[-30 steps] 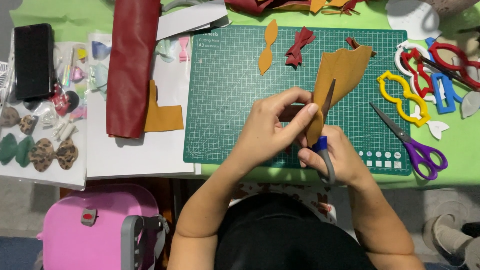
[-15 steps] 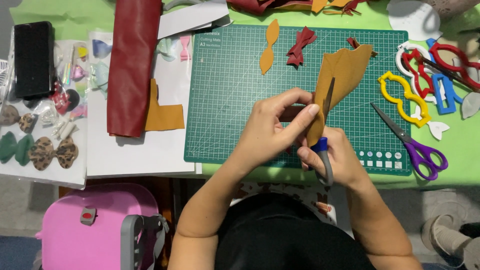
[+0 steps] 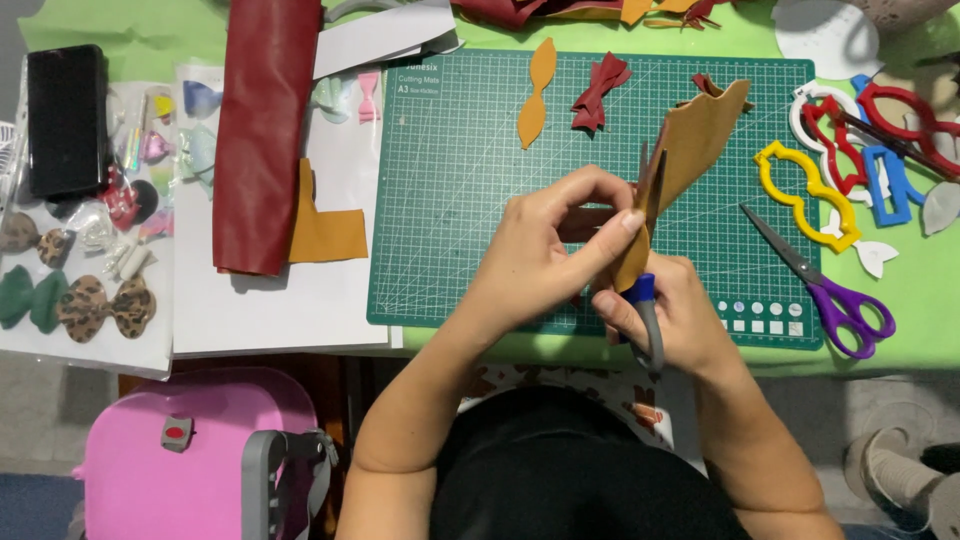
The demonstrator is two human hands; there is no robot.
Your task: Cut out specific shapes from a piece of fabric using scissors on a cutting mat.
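1. Two hands: left (image 3: 545,255), right (image 3: 680,320).
2. Two pairs of scissors: blue-handled (image 3: 648,250) in the right hand, purple-handled (image 3: 825,285) on the table.
3. One green cutting mat (image 3: 460,200).
4. One mustard leather piece (image 3: 690,150) held over the mat; one mustard scrap (image 3: 325,230) beside the roll.
5. One dark red leather roll (image 3: 258,130).
6. One yellow template (image 3: 805,195).
7. One mustard bow strip (image 3: 537,90) and one dark red bow (image 3: 597,92) on the mat.
8. One leopard-print bow (image 3: 100,308), one green bow (image 3: 28,298).
9. One black case (image 3: 65,120).
10. One pink box (image 3: 180,460).
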